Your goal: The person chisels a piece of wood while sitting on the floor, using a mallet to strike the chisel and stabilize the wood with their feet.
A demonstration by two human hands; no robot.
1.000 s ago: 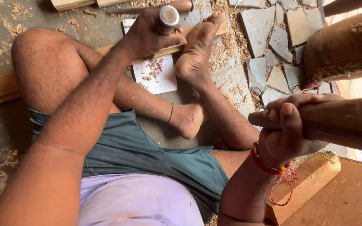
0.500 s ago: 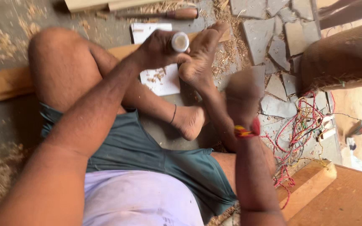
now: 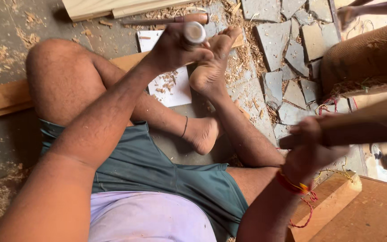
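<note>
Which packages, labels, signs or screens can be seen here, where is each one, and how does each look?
White sheet: the only paper-like item, flat on the floor under the left hand and beside the foot; rectangular, plain white, with wood chips scattered on it.
No package, label, sign or screen shows elsewhere.

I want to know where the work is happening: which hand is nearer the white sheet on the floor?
The left hand, gripping a chisel handle, is right over the white sheet. The right hand is raised well off to the right, holding a wooden mallet.
</note>
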